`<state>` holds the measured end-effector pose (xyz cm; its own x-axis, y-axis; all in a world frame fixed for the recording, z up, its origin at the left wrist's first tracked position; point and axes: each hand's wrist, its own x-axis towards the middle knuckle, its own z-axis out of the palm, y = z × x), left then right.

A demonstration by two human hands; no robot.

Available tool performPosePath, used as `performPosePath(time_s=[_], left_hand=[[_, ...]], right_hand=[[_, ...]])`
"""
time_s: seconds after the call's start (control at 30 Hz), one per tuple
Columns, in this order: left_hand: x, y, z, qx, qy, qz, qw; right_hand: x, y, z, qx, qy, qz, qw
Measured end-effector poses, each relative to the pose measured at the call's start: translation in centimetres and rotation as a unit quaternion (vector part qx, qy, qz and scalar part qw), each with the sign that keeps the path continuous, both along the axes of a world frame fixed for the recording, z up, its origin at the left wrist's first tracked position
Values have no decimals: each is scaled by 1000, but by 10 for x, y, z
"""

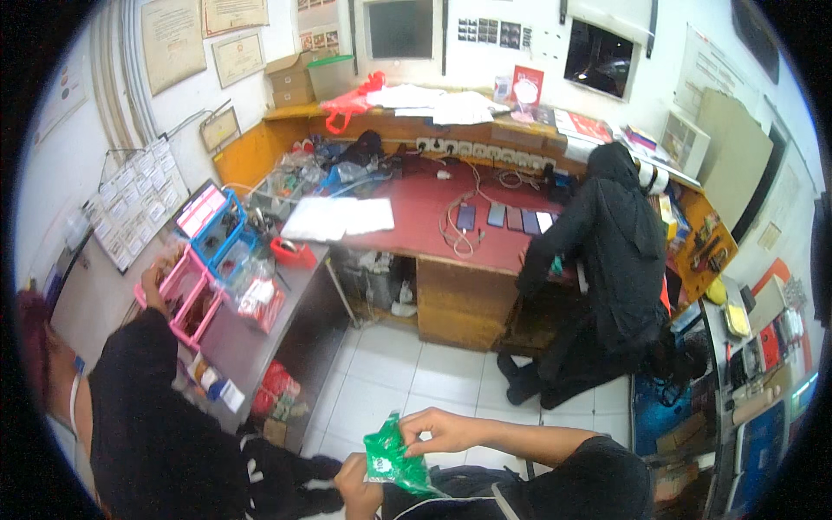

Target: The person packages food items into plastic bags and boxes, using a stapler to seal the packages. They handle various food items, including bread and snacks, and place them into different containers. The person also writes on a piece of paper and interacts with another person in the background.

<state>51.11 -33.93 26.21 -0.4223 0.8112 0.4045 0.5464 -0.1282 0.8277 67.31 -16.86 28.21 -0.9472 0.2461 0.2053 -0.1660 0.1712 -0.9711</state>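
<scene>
A shiny green plastic packet with pale print is held up close to my body, between my two hands. My left hand is closed on its lower left side. From the right, my right hand reaches across and pinches the packet's upper edge between thumb and fingers. A pointed corner of the plastic sticks up beside those fingers. What lies inside the packet cannot be seen.
At left, a person in black touches a pink basket beside a blue basket. Another person in a dark hood leans over the red desk, where several phones and cables lie. Cluttered shelves stand at right.
</scene>
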Motion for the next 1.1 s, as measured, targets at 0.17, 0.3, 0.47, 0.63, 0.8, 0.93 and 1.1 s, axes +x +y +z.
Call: performPosePath(time_s=[0.17,0.3,0.47,0.63,0.8,0.93,1.1], left_hand=[[-97,132,56,-43,24,-114,992],[-161,251,80,-36,36,-297,954],[-235,410,117,85,269,-460,842],[-306,497,163,94,361,-437,819],[-341,588,132,93,294,-271,912],[-360,616,105,20,261,-143,954],[-384,604,98,-107,12,-90,990]], right_hand=[[-94,134,39,166,-1,50,985],[-132,238,83,126,-18,80,989],[-152,366,142,271,-35,143,951],[-184,489,195,375,-50,190,906],[-248,582,166,423,-28,-3,906],[-331,634,102,277,23,2,961],[-399,638,72,204,9,76,976]])
